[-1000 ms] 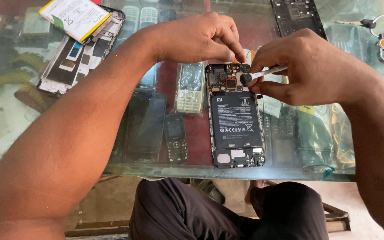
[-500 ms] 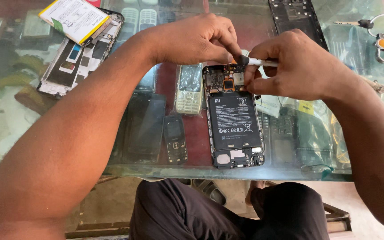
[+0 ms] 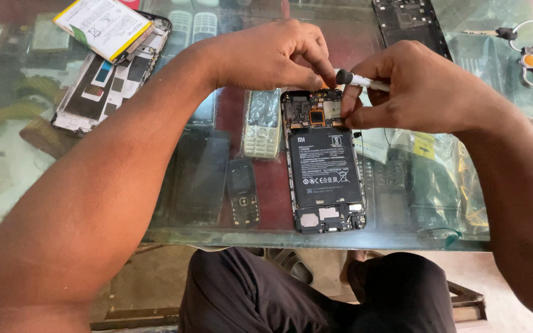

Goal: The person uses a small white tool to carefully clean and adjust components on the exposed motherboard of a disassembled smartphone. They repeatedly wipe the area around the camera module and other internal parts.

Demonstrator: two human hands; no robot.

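An opened smartphone (image 3: pixel 325 163) lies back-up on the glass counter (image 3: pixel 174 237), its black battery and circuit board bare. My left hand (image 3: pixel 276 55) is pinched together at the phone's top edge, fingertips beside the tool's tip; whether it holds a small part I cannot tell. My right hand (image 3: pixel 417 86) grips a slim white screwdriver (image 3: pixel 356 79) with a black end, held level just above the phone's top board.
A second opened phone with a loose battery (image 3: pixel 103 21) on it lies at the far left. A black phone frame (image 3: pixel 409 23) and a key ring (image 3: pixel 525 52) sit at the back right. Old phones show under the glass. My knees are below the counter edge.
My right hand has lifted and turned the screwdriver from the phone's board up to its top edge. My left fingers stayed pinched near the tip.
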